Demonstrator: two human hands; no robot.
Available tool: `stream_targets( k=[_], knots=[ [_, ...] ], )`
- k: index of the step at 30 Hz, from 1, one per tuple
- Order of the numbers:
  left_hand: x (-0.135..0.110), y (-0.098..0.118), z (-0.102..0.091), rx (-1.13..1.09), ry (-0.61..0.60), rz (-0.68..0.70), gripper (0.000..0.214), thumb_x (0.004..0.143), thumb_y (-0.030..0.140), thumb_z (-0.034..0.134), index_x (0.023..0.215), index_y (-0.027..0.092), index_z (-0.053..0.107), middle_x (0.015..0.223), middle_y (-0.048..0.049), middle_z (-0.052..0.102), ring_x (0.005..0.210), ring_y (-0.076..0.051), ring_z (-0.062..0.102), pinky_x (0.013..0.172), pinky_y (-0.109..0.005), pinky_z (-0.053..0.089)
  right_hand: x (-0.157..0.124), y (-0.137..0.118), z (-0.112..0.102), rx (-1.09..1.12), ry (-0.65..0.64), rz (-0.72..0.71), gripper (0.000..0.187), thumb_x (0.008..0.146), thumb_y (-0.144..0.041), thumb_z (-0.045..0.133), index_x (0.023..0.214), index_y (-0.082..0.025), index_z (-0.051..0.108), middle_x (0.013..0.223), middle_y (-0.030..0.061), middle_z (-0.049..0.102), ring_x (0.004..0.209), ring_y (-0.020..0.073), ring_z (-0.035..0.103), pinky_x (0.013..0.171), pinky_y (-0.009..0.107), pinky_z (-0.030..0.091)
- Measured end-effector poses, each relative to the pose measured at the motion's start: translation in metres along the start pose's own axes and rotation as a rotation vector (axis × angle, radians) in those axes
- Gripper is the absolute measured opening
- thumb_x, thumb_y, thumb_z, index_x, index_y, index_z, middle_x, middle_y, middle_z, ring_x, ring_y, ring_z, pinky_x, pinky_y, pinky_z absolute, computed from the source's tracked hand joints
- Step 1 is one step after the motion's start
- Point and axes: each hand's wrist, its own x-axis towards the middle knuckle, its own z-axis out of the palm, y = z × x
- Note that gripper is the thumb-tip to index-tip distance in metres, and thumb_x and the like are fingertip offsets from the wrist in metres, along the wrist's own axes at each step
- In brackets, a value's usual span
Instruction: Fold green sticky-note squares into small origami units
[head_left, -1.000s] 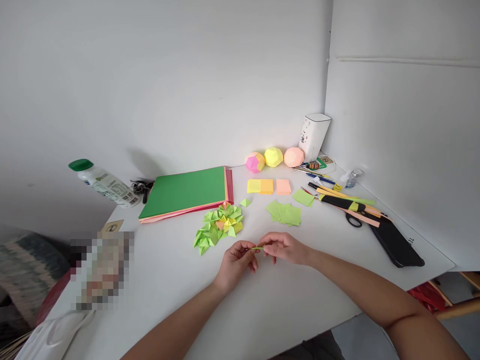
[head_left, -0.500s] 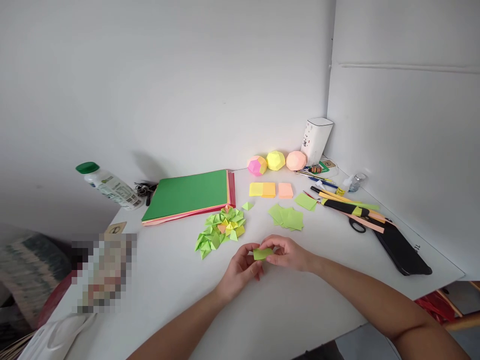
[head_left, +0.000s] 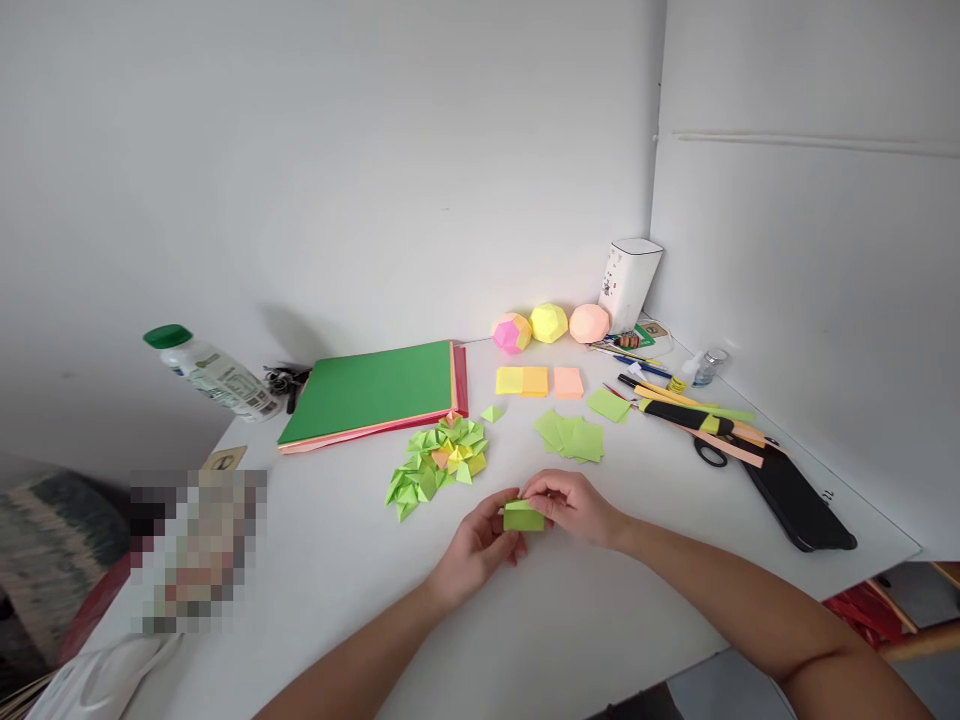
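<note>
A small green paper square [head_left: 524, 517], creased across its upper part, is held between my two hands above the white table. My left hand [head_left: 484, 540] grips its left side with thumb and fingers. At its upper right edge, my right hand [head_left: 574, 505] pinches the paper. Beyond my hands lie loose green paper squares [head_left: 574, 436] and one more green pad [head_left: 608, 404]. To the left is a heap of folded green paper pieces [head_left: 420, 470] with a few yellow and orange ones; a single folded piece [head_left: 491, 413] lies apart from it.
Coloured paper sheets [head_left: 375, 390] are stacked at the back left near a white bottle [head_left: 225, 380]. Yellow and orange pads [head_left: 523, 381], faceted paper balls [head_left: 549, 323] and a white box [head_left: 630, 285] stand behind. Scissors [head_left: 710, 452], pens and a black case [head_left: 799, 495] lie right.
The green paper has opened out from a folded strip, showing more of its face with a crease. My right fingers have shifted to its upper edge. The view has moved slightly.
</note>
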Motion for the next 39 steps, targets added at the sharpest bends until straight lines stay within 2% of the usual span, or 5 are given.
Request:
stream_targets(
  k=[12, 18, 23, 31, 39],
  knots=[
    [0.003, -0.007, -0.003, 0.102, -0.009, -0.061, 0.032, 0.084, 0.043, 0.051, 0.078, 0.012, 0.058, 0.055, -0.0025, 0.063, 0.049, -0.012, 0.056, 0.050, -0.024, 0.045, -0.005, 0.002, 0.005, -0.105, 0.068, -0.154, 0.011, 0.087, -0.027, 0.048, 0.092, -0.018, 0.051, 0.071, -0.0003, 0.056, 0.049, 0.0078, 0.047, 0.046, 0.020, 0.041],
    [0.003, -0.001, -0.001, 0.040, 0.025, -0.049, 0.029, 0.085, 0.043, 0.049, 0.081, 0.014, 0.054, 0.055, -0.0015, 0.063, 0.049, -0.014, 0.058, 0.047, -0.024, 0.044, -0.005, 0.007, 0.005, 0.009, 0.051, -0.124, 0.004, 0.085, -0.022, 0.048, 0.086, -0.019, 0.047, 0.070, -0.0013, 0.053, 0.050, 0.0083, 0.051, 0.046, 0.021, 0.044],
    [0.002, 0.003, -0.001, 0.045, -0.050, -0.045, 0.030, 0.086, 0.042, 0.048, 0.087, 0.013, 0.056, 0.070, -0.0055, 0.067, 0.057, -0.015, 0.062, 0.050, -0.024, 0.045, -0.003, 0.005, 0.004, -0.179, 0.084, -0.320, 0.015, 0.085, -0.017, 0.045, 0.086, -0.016, 0.060, 0.082, 0.0053, 0.057, 0.057, 0.0094, 0.051, 0.046, 0.020, 0.043],
    [0.004, 0.008, -0.002, -0.066, 0.027, -0.053, 0.031, 0.085, 0.044, 0.048, 0.081, 0.014, 0.056, 0.066, -0.0045, 0.066, 0.054, -0.016, 0.062, 0.049, -0.026, 0.046, -0.005, 0.002, 0.003, -0.332, -0.119, -0.464, 0.032, 0.076, -0.011, 0.052, 0.107, -0.016, 0.054, 0.104, 0.0115, 0.048, 0.084, 0.0159, 0.054, 0.069, 0.029, 0.050],
    [0.006, 0.007, -0.002, -0.086, 0.021, -0.065, 0.032, 0.083, 0.047, 0.049, 0.074, 0.016, 0.051, 0.051, 0.0007, 0.060, 0.041, -0.012, 0.054, 0.045, -0.025, 0.043, -0.004, 0.008, 0.001, -0.414, -0.088, -0.477, 0.019, 0.082, -0.025, 0.059, 0.099, -0.016, 0.059, 0.103, 0.0111, 0.052, 0.093, 0.0180, 0.055, 0.079, 0.031, 0.050]
  ],
)
